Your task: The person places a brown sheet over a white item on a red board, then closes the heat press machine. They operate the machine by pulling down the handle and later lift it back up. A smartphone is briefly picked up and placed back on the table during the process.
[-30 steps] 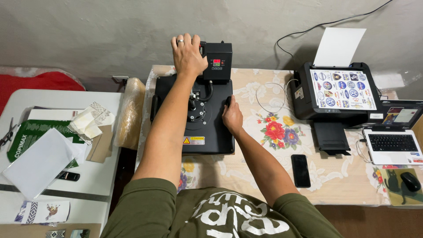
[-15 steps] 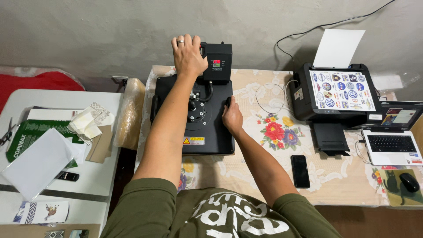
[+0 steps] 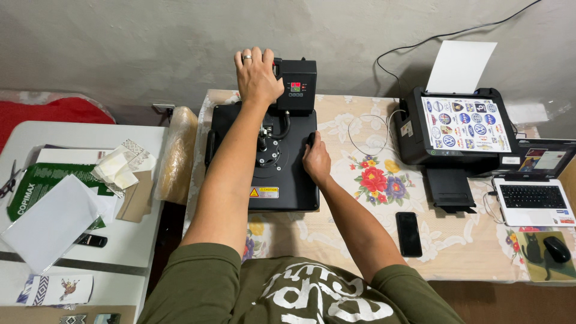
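A black heat press (image 3: 288, 186) sits on a table with a floral cloth (image 3: 360, 234). My left hand (image 3: 257, 75), with a ring on one finger, is wrapped over the press's handle at the back, beside the black control box (image 3: 296, 86) with its red display. My right hand (image 3: 315, 159) rests against the right edge of the press's closed top plate. Both arms reach forward from olive-green sleeves.
A black printer (image 3: 459, 129) with a sticker sheet and a white paper stands right of the press. A phone (image 3: 409, 233), laptop (image 3: 534, 192) and mouse (image 3: 557, 248) lie further right. The white side table (image 3: 84, 246) at left holds papers, a green packet and scissors.
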